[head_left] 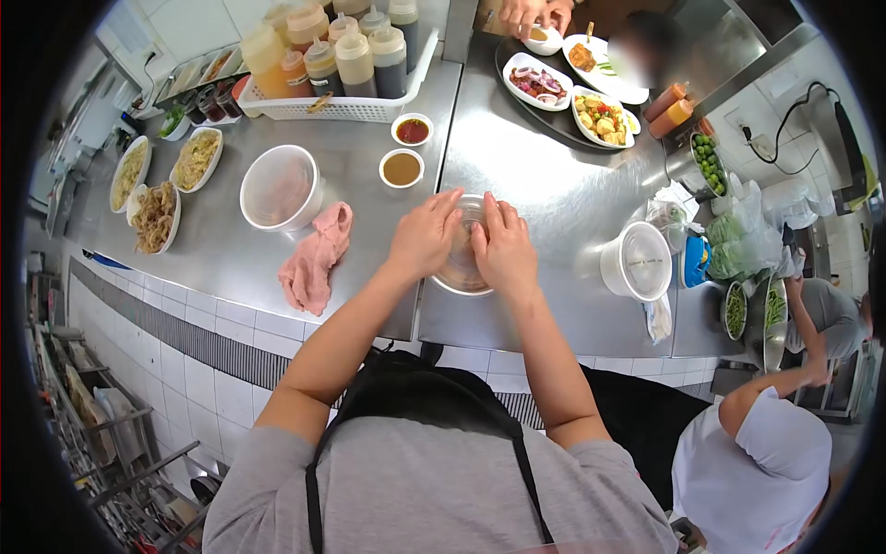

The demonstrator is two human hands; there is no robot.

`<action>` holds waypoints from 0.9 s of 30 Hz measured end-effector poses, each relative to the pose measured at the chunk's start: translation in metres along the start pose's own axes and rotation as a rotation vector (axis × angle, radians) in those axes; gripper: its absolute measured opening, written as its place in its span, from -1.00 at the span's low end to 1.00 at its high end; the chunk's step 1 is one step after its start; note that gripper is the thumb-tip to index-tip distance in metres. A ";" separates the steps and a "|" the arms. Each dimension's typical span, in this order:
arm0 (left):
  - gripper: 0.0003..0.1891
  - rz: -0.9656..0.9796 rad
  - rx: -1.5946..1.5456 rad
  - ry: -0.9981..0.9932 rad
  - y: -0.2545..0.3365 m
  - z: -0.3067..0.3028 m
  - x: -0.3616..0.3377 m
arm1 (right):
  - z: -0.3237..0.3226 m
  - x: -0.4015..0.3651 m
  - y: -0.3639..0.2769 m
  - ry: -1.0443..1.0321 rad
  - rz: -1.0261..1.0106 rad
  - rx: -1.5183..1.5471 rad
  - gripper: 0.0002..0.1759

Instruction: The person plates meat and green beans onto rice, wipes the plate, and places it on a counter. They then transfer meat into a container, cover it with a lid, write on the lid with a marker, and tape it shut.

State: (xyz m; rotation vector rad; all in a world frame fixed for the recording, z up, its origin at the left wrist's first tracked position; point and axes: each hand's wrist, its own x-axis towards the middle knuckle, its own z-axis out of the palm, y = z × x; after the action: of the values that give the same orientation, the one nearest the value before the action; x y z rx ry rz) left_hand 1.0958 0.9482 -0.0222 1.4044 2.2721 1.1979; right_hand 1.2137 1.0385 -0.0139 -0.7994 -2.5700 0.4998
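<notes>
Both palms lie over a round plastic container with a clear lid (459, 275) near the front edge of the steel counter. My left hand (426, 235) rests on the lid's left side, its fingers stretched out. On the other side, my right hand (504, 247) lies flat with fingers extended. The contents look brownish, but my hands partly cover them. Just beyond my left hand sit a small cup of brown sauce (401, 169) and a cup of red sauce (412, 129). A pink cloth (317, 263) lies crumpled to the left, next to another translucent tub (280, 187).
A white basket (346, 107) of squeeze bottles stands at the back left, near several food dishes. Lidded tubs (643, 262) stand right. Across the counter, another person's hands (523, 14) hold a cup above a black tray (507, 57). A white-shirted co-worker (757, 466) is close right.
</notes>
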 end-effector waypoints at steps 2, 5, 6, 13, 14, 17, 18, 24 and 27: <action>-0.61 -0.072 -0.068 -0.077 0.000 -0.002 0.003 | -0.001 0.002 0.000 -0.003 0.004 0.013 -0.46; -0.61 -0.014 -0.008 0.068 -0.013 0.008 -0.004 | 0.003 -0.002 0.005 0.060 -0.049 -0.013 -0.46; -0.61 0.076 -0.066 0.234 -0.013 0.005 -0.011 | 0.001 -0.003 0.006 0.197 -0.070 -0.087 -0.47; -0.64 0.126 0.741 0.214 -0.078 -0.109 -0.135 | -0.039 -0.075 0.024 0.257 -0.037 0.441 -0.71; -0.64 0.132 0.734 0.198 -0.093 -0.111 -0.148 | -0.035 -0.087 0.017 0.221 -0.132 0.454 -0.72; -0.75 -0.123 0.606 0.149 -0.116 -0.097 -0.151 | -0.011 -0.096 -0.035 0.007 -0.429 0.548 -0.67; -0.79 -0.083 0.592 0.187 -0.106 -0.093 -0.147 | 0.006 -0.096 -0.049 -0.033 -0.457 0.575 -0.63; -0.75 -0.046 -0.204 0.292 -0.075 -0.050 -0.126 | 0.099 -0.075 -0.096 -0.278 -0.278 0.430 -0.56; -0.71 0.032 0.032 0.210 -0.076 -0.042 -0.108 | 0.110 -0.080 -0.094 -0.250 -0.188 0.453 -0.79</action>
State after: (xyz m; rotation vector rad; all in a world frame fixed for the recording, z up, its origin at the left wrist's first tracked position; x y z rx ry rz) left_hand 1.0795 0.8209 -0.0744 1.3894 2.4247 1.3845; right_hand 1.1790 0.8943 -0.0878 -0.3509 -2.5608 1.1273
